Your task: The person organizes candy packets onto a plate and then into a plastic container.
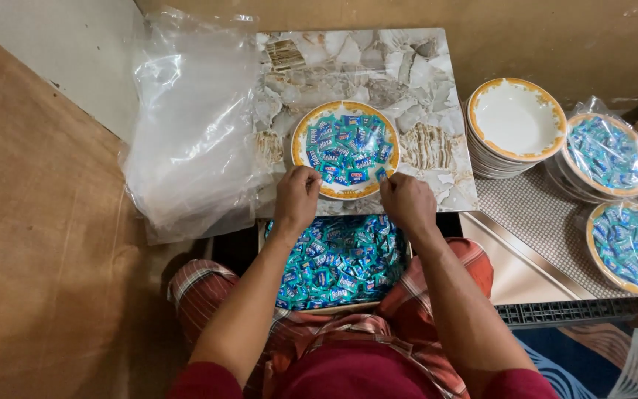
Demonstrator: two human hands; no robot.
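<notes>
Round white plate with an orange-yellow rim [299,133], heaped with small blue-wrapped candies [348,148], sits centre frame on a marble-patterned tabletop [422,70]. Both hands at its near edge — left hand [297,196] at the lower-left rim, right hand [406,201] at the lower-right rim. Plate lies directly above the hands in the frame, just beyond the fingertips. No long axis to speak of: round plate, hands roughly symmetric on either side of its lowest point. Neither hand clearly nearer; both touching or as good as touching the rim.

Left hand: fingers curled, tips bunched together at the rim, looks like a pinch on the plate edge or a candy there — cannot tell which. Right hand: same curled posture, knuckles up, tips hidden under the hand, so grip uncertain.

Below the hands, lower centre of frame — shallow tray or box full of the same blue candies [337,270], resting on the lap over a red checked cloth [201,292].

Upper left: loose pile of clear plastic bags [186,125], overlapping the table's left edge. Right of frame: stack of empty matching plates [515,122], then two filled plates wrapped in clear plastic [608,154], [629,247], on a patterned surface, well apart from the hands.
</notes>
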